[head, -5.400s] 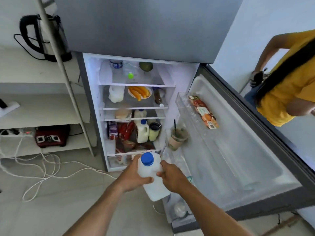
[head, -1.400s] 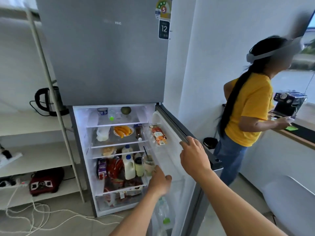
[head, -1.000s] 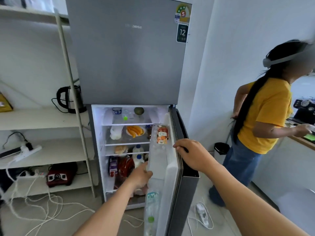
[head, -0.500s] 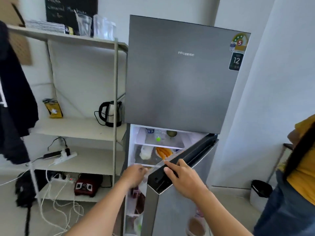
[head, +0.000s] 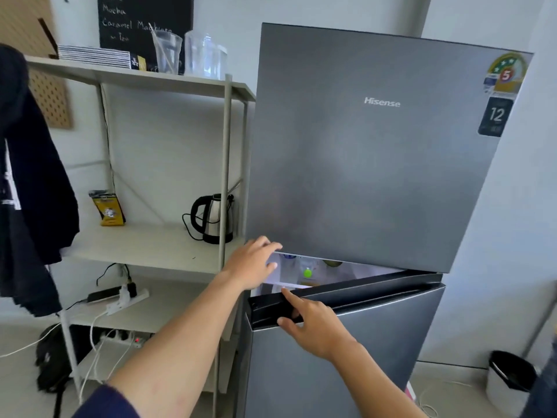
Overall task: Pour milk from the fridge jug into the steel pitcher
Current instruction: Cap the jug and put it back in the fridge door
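Right hand (head: 313, 327) spread on the lower fridge door (head: 346, 342) handle edge, pushing. Left hand (head: 253, 267) open, fingers loose, just above and left, inside the gap. Neither milk jug nor steel pitcher visible. Risk: pinched left fingers should the door shut first

Left hand (head: 251, 267): empty, fingers (head: 268, 244) spread, raised at the fridge door's (head: 346, 336) top left corner.
Right hand (head: 313, 325): empty, forefinger extended, pressed flat against the door's upper edge.
Arms: both extended forward.
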